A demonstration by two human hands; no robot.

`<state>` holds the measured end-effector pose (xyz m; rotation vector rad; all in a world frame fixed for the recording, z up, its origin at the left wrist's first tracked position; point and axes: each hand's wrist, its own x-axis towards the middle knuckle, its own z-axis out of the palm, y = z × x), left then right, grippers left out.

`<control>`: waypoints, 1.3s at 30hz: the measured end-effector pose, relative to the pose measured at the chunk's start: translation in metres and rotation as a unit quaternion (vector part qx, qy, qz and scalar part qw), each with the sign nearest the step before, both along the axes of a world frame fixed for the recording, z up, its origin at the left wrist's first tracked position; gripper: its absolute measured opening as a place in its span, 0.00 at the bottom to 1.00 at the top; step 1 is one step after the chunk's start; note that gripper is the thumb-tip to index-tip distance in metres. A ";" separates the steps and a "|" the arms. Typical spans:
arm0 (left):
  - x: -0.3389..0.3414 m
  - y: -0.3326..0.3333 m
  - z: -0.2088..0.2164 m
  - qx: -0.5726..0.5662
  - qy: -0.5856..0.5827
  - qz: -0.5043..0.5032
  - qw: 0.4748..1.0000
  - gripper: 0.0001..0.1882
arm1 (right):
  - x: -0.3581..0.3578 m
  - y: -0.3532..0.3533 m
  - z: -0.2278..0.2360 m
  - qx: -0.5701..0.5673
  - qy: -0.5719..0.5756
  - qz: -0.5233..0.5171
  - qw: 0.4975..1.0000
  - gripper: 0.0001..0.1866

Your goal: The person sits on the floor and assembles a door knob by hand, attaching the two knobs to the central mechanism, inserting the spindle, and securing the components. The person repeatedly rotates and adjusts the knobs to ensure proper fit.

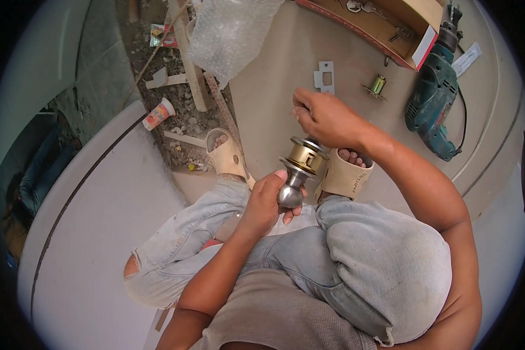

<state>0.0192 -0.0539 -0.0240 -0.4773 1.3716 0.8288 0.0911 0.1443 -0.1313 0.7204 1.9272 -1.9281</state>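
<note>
My left hand [263, 201] is wrapped round the silver ball end of a doorknob lock [304, 158], tilted above my lap with its brass-coloured body facing up and away. Just beyond the lock's upper end is my right hand [328, 116], its fingers curled together. Whether anything small sits in those fingers is hidden. A dark part shows between the right hand and the lock's top disc. On the floor past the right hand lie a flat metal strike plate [326, 66] and a small latch piece [378, 86].
A green power drill [434, 96] lies at the right, near an open cardboard box [385, 35] with metal parts inside. Bubble wrap [230, 35] is at the top. Rubble and wood strips [186, 64] fill the left, with a paper cup [158, 114]. My sandalled feet [347, 175] are close by.
</note>
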 end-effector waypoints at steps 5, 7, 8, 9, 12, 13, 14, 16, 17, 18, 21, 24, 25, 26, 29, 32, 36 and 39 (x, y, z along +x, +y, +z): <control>-0.002 0.003 0.003 0.000 -0.019 0.040 0.999 0.27 | 0.004 0.004 0.004 -0.052 0.049 -0.053 0.996 0.13; -0.001 0.003 0.004 0.005 -0.025 0.045 0.999 0.26 | 0.004 0.004 0.004 -0.035 0.058 -0.053 0.996 0.13; -0.001 0.003 0.005 0.007 -0.028 0.047 0.998 0.26 | 0.005 0.002 0.003 -0.028 0.061 -0.054 0.996 0.13; 0.000 0.002 0.005 0.004 -0.036 0.055 0.998 0.26 | 0.005 0.001 0.003 -0.024 0.057 -0.053 0.997 0.13; 0.000 0.001 0.003 0.001 -0.063 0.080 0.995 0.27 | 0.005 -0.001 0.002 -0.020 0.049 -0.049 0.997 0.13; 0.000 0.000 0.003 0.002 -0.074 0.087 0.993 0.27 | 0.005 0.000 0.003 -0.024 0.051 -0.049 0.997 0.13; -0.001 -0.001 0.002 0.003 -0.083 0.095 0.992 0.27 | 0.006 0.002 0.004 -0.027 0.053 -0.048 0.997 0.13; -0.002 -0.002 0.002 0.005 -0.096 0.113 0.989 0.27 | 0.006 0.004 0.007 -0.077 0.058 -0.069 0.993 0.14; -0.003 -0.002 0.002 0.006 -0.103 0.122 0.987 0.27 | 0.006 0.005 0.008 -0.101 0.061 -0.079 0.990 0.15; -0.003 -0.002 0.002 0.014 -0.102 0.123 0.987 0.27 | 0.006 0.006 0.007 -0.100 0.069 -0.081 0.989 0.15; -0.002 -0.001 0.002 0.029 -0.088 0.107 0.990 0.25 | 0.006 0.015 0.000 -0.091 0.048 -0.059 0.993 0.15; -0.003 -0.001 0.002 0.044 0.023 -0.034 0.998 0.21 | 0.007 0.025 -0.009 -0.060 0.001 0.038 0.997 0.15; -0.001 -0.001 0.003 0.057 0.109 -0.142 0.982 0.20 | 0.010 0.023 -0.017 -0.039 0.023 0.080 0.996 0.15; 0.000 -0.001 0.003 0.070 0.194 -0.246 0.947 0.20 | 0.013 0.022 -0.020 -0.022 0.025 0.113 0.993 0.14; 0.007 0.007 0.006 0.146 0.399 -0.378 0.823 0.23 | 0.019 0.018 -0.026 0.008 0.003 0.173 0.985 0.13; 0.008 0.013 0.008 0.174 0.492 -0.436 0.733 0.26 | 0.027 0.010 -0.023 -0.029 -0.007 0.119 0.992 0.13; 0.007 0.013 0.010 0.164 0.538 -0.454 0.691 0.28 | 0.027 0.009 -0.008 -0.092 0.034 -0.051 0.994 0.13; 0.006 0.015 0.010 0.161 0.569 -0.448 0.671 0.29 | 0.023 0.012 -0.001 -0.079 0.103 -0.107 0.986 0.13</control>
